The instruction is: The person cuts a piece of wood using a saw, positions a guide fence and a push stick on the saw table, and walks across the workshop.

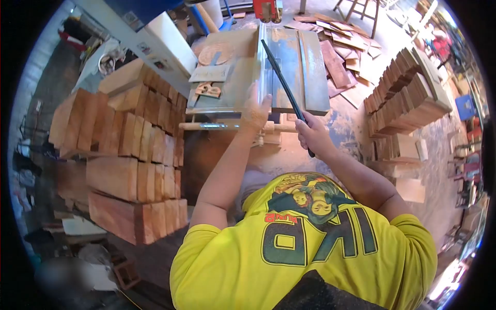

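Observation:
My right hand (312, 135) is closed around the lower part of a long thin dark stick (283, 80), which slants up and left over a saw table (232, 51). My left hand (256, 111) is at the front edge of that table, beside the pale metal fence (262, 62); it is blurred, and whether it holds anything is hard to tell. A wooden push block (208, 90) lies on the table's left part, just below a pale flat board (210, 73).
Stacked wooden blocks (137, 178) rise close on the left. More stacked boards (408, 95) stand on the right. Loose thin boards (343, 51) lie scattered on the floor behind the table. A red machine part (266, 9) hangs at the table's far end.

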`<state>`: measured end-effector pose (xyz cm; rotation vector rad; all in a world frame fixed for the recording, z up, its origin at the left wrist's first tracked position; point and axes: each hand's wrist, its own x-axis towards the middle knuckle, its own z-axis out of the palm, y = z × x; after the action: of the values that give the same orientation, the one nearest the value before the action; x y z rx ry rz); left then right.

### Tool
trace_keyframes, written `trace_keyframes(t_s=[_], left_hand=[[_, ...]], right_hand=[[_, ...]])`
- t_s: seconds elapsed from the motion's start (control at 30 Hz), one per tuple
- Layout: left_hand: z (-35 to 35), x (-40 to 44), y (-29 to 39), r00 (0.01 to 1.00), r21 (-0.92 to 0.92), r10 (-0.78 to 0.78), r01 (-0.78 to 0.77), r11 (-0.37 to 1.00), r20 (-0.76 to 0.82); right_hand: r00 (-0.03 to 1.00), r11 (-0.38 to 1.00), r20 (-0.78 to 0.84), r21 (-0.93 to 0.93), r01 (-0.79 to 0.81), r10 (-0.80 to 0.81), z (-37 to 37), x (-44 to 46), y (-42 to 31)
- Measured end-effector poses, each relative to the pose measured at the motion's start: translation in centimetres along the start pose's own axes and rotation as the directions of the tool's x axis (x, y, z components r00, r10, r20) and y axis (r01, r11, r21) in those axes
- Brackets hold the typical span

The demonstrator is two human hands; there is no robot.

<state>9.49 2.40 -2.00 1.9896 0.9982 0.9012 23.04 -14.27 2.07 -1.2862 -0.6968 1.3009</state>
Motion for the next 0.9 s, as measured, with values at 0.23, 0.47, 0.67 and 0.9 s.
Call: trace_keyframes(t_s=[0.23, 0.47, 0.67, 0.9], left_hand=[[-1.8, 2.5, -0.3, 0.896, -0.24, 0.308, -0.238, 0.941, 0.319], [-3.8, 3.6, -1.9, 0.764, -0.626, 0.294, 0.179, 0.759, 0.574], [-5.0, 3.1, -0.1, 0.769, -0.599, 0.349, 0.055, 0.799, 0.536], [-5.3, 4.2, -0.9, 0.728, -0.554, 0.33, 0.082, 0.828, 0.601]], right_hand=[[0.913, 0.94, -0.281, -0.255, 0.225, -0.295, 7.8, 1.6, 2.1], [0.782, 0.881, -0.408, -0.258, 0.396, -0.471, 13.6, 4.3, 3.9], [0.621, 0.778, -0.47, -0.377, 0.502, -0.628, 14.8, 6.1, 4.6], [0.58, 0.802, -0.577, -0.259, 0.538, -0.575, 16.1, 6.5, 5.3]])
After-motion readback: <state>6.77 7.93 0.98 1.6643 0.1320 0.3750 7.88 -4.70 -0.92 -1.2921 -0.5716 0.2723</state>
